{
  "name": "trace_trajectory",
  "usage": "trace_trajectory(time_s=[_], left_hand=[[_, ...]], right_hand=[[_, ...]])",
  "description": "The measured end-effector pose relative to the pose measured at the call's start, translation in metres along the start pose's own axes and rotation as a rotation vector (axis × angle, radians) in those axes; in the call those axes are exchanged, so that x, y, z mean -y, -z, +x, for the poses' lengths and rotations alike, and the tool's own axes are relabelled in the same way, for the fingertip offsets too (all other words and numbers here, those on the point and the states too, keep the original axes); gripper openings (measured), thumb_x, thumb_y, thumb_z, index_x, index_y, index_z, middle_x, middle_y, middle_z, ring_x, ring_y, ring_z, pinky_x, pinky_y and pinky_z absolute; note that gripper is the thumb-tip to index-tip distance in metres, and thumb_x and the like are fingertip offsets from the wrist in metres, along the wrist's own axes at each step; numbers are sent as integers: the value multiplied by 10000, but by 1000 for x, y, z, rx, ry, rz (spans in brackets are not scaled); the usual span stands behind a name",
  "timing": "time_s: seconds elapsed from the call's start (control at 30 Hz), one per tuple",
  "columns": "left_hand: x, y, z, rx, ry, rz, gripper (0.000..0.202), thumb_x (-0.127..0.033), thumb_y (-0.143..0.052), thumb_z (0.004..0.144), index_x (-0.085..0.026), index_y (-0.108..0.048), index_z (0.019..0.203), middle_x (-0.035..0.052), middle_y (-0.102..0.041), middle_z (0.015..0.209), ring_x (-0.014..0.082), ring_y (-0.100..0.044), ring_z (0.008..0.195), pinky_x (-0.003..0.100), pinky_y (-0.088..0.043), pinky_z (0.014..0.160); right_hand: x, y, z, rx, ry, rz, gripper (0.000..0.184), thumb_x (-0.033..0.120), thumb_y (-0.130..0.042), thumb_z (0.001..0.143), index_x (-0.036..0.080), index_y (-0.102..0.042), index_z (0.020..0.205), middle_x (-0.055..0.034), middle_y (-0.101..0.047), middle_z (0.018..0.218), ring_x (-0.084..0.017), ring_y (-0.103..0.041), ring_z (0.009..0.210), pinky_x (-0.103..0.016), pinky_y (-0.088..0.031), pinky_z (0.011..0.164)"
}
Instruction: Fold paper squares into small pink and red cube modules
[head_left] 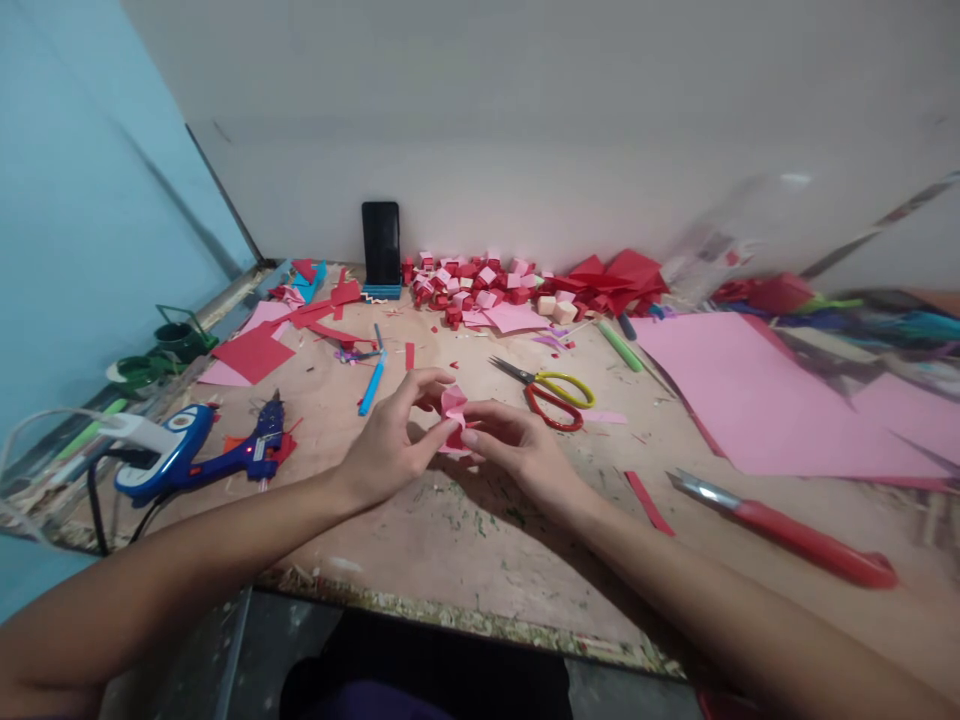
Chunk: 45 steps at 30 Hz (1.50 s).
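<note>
Between my two hands is a small piece of folded pink paper [453,402], held a little above the wooden table. My left hand [397,440] pinches its left side with thumb and fingers. From the right, my right hand [525,450] grips the same paper, its thumb near the lower part. The fingers hide some of the folds. Just beyond my right hand lie scissors [555,388] with one yellow and one red handle. A blue pen-like stick [373,382] rests past my left hand.
A blue glue gun [255,445] and power strip [165,455] sit at left. Red and pink paper cubes [480,280] are heaped at the back beside a phone [382,243]. At right are a red-handled knife [795,535] and large pink sheets [757,390].
</note>
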<state>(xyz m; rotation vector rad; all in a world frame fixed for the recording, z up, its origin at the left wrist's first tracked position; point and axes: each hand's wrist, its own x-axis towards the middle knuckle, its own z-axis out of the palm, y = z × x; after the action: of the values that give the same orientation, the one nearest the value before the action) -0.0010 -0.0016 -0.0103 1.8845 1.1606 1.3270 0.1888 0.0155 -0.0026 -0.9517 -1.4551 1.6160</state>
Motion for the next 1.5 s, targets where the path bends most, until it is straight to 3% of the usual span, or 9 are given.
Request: trace_trajectory(time_s=[0.2, 0.37, 0.63, 0.77, 0.87, 0.97, 1.1, 1.3, 1.5], left_hand=[[-2, 3, 2, 31, -31, 61, 392, -170, -643, 907, -237, -572, 1287, 72, -653, 1229, 187, -653, 1025, 305, -547, 898], [-2, 3, 2, 22, -57, 58, 448, -107, -642, 868, -247, -544, 1282, 55, -651, 1194, 185, -646, 1038, 305, -533, 916], [0, 2, 0, 28, -107, 104, 187, -137, -624, 881, -219, -570, 1041, 32, -655, 1032, 175, -652, 974, 307, -530, 887], [-2, 0, -1, 67, 59, -143, 405, -201, -693, 875, -247, -487, 1221, 36, -670, 1060, 164, -673, 917, 270, -562, 767], [-4, 1, 1, 68, 140, -264, 281, -241, -745, 851, -212, -546, 1048, 14, -673, 945, 148, -670, 842, 258, -566, 753], [-4, 3, 4, 67, 124, -225, 134, -251, -742, 855, -170, -636, 856, 24, -682, 872, 155, -675, 822, 285, -576, 805], [-2, 2, 5, 56, 123, -184, 83, -255, -737, 861, -176, -724, 881, 38, -741, 883, 180, -710, 810, 322, -603, 794], [-1, 2, 7, 17, 40, -109, 46, -229, -764, 852, -195, -773, 823, 51, -775, 906, 197, -718, 877, 317, -573, 812], [-5, 2, 7, 15, 107, -113, 85, -234, -761, 851, -183, -731, 791, 33, -740, 850, 168, -691, 795, 290, -555, 750]], right_hand=[[3, 0, 1, -72, -27, -9, 235, 347, -808, 774, 193, -771, 948, -39, -741, 829, -168, -658, 684, -312, -553, 661], [5, 1, 2, -88, -16, -16, 161, 326, -792, 770, 184, -777, 842, -32, -718, 762, -156, -621, 640, -301, -527, 630], [5, 1, 2, -92, 5, -109, 147, 331, -768, 802, 186, -759, 779, -31, -705, 727, -161, -614, 618, -313, -515, 630], [3, 3, 2, -134, 16, -90, 165, 342, -763, 810, 182, -751, 773, -21, -674, 688, -152, -590, 596, -300, -483, 596], [2, 6, 3, -157, 40, -36, 178, 357, -768, 807, 181, -749, 785, -14, -665, 687, -144, -578, 590, -297, -478, 597], [0, 7, 4, -162, 37, -8, 182, 359, -782, 797, 182, -744, 812, -16, -682, 726, -142, -587, 600, -302, -493, 610], [0, 5, 4, -218, 48, 41, 205, 359, -807, 774, 199, -694, 834, -18, -701, 793, -160, -632, 668, -319, -541, 637], [3, 1, 1, -153, 141, -77, 178, 273, -827, 741, 225, -699, 856, -29, -723, 922, -210, -691, 854, -427, -580, 858], [1, 1, -1, -178, 210, -244, 72, 274, -710, 855, 220, -683, 894, -51, -719, 945, -222, -698, 912, -403, -562, 852]])
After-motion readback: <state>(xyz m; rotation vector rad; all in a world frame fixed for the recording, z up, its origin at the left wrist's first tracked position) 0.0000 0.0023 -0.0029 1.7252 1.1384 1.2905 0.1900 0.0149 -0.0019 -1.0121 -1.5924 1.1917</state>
